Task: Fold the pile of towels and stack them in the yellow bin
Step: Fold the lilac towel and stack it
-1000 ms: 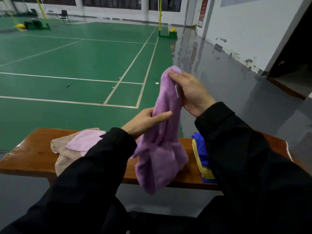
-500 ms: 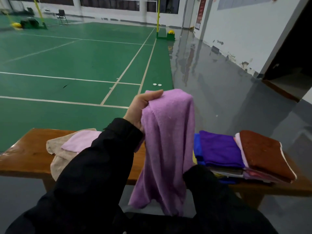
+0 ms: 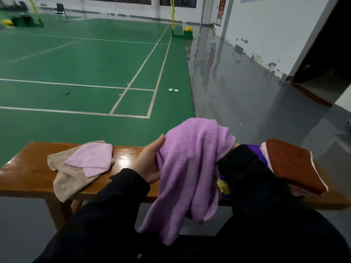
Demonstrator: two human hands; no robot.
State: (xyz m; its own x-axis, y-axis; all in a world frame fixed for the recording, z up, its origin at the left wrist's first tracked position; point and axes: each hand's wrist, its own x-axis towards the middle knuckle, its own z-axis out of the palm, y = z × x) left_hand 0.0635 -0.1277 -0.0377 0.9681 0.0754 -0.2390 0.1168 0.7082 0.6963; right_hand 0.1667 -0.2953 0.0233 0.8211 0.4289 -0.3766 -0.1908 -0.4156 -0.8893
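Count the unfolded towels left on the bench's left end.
2: a light pink towel lying on top of a beige towel, both crumpled on the wooden bench. The beige one droops over the front edge. More could be hidden underneath.

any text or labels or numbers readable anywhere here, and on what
Nothing can be read.
Red sign on the far wall beside the white pillar: lettering too small and blurred to read.
Lilac towel held by the left hand: no tag or print shows.
Brown towel and pink towel on the bench: no labels visible.
Green court: only white lines, no words or numbers.
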